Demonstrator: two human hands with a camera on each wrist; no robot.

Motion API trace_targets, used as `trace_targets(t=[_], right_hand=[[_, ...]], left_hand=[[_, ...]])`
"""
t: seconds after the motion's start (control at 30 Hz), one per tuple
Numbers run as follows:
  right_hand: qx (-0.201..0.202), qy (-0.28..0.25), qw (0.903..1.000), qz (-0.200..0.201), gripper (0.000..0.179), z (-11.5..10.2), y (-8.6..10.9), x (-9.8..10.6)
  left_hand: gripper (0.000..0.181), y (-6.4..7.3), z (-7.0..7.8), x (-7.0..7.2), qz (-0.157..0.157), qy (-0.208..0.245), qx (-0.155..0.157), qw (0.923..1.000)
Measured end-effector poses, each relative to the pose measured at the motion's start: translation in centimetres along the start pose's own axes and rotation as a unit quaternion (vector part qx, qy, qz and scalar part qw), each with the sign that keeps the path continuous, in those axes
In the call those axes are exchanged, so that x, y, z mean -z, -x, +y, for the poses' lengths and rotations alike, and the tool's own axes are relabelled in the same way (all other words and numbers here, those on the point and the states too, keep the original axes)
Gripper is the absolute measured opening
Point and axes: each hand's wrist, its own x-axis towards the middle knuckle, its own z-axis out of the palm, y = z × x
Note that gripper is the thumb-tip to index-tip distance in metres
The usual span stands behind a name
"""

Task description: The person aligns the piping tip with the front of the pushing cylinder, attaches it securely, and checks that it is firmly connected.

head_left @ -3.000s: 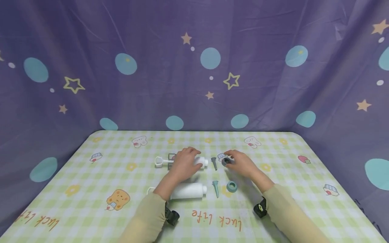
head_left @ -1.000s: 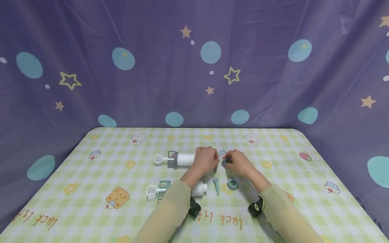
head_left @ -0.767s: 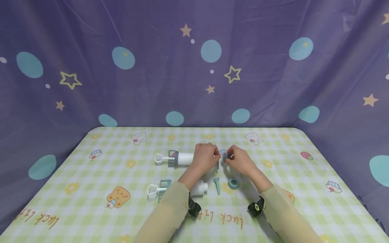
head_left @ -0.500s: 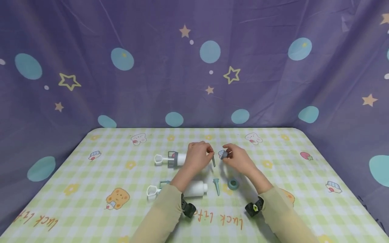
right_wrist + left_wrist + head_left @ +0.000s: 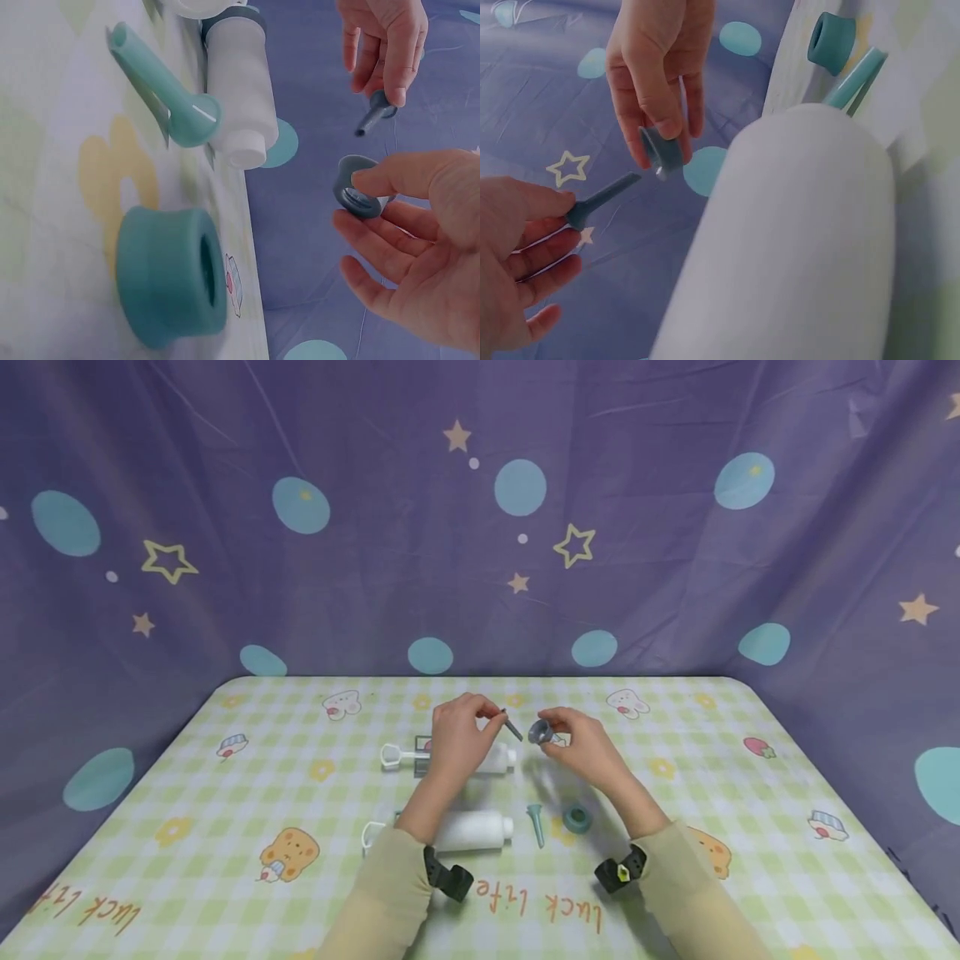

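My left hand [image 5: 463,735] pinches a slim grey nozzle [image 5: 513,727] by its wide end, between thumb and index finger. The nozzle's narrow tip points toward my right hand [image 5: 588,747]. That hand holds a grey ring-shaped cap [image 5: 540,732] between thumb and fingers, its opening facing left. A small gap separates nozzle and cap in the left wrist view, and both are raised off the table. Under my left hand lies a white syringe-like tube [image 5: 497,759] with a grey collar, partly hidden by the hand.
Nearer me lies a second white tube [image 5: 474,831] with a plunger handle, partly covered by my left forearm. To its right are a green nozzle [image 5: 536,825] and a green ring cap [image 5: 577,818]. A purple curtain [image 5: 645,568] hangs behind the checked table.
My left hand has moved from the far tube to the grey nozzle, picked it up and drawn it back left. My right hand has lifted the grey cap and turned it.
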Motion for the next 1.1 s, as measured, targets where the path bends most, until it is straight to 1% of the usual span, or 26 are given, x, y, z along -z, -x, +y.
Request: trace_targets(t=[0.1,0.27,0.47,0.57,0.8,1.1], right_hand=[[-0.006,-0.006,0.9999,0.007,0.043,0.0,0.0,-0.2],[-0.025,-0.017,0.9995,0.011,0.038,0.0,0.3,-0.5],[-0.016,-0.04,0.9989,0.017,0.037,0.3,0.6,-0.9],[-0.01,-0.044,0.9987,0.023,0.037,0.3,0.6,-0.9],[-0.019,-0.03,0.9991,0.021,0.037,0.3,0.5,-1.2],[-0.018,-0.031,0.999,0.028,0.036,0.5,0.3,-1.5]], left_hand=[[0.013,0.3,0.0,-0.1,0.02,0.02,0.0,0.9996],[0.013,0.9,0.0,-0.5,0.036,0.051,-0.006,0.998],[0.013,1.2,0.0,-1.1,0.055,0.047,-0.028,0.9969],[0.013,1.2,0.1,-1.3,0.057,0.041,-0.039,0.9968],[0.012,1.4,0.1,-1.4,0.052,0.033,-0.035,0.9975],[0.013,1.3,0.2,-1.8,0.045,0.016,-0.058,0.9972]])
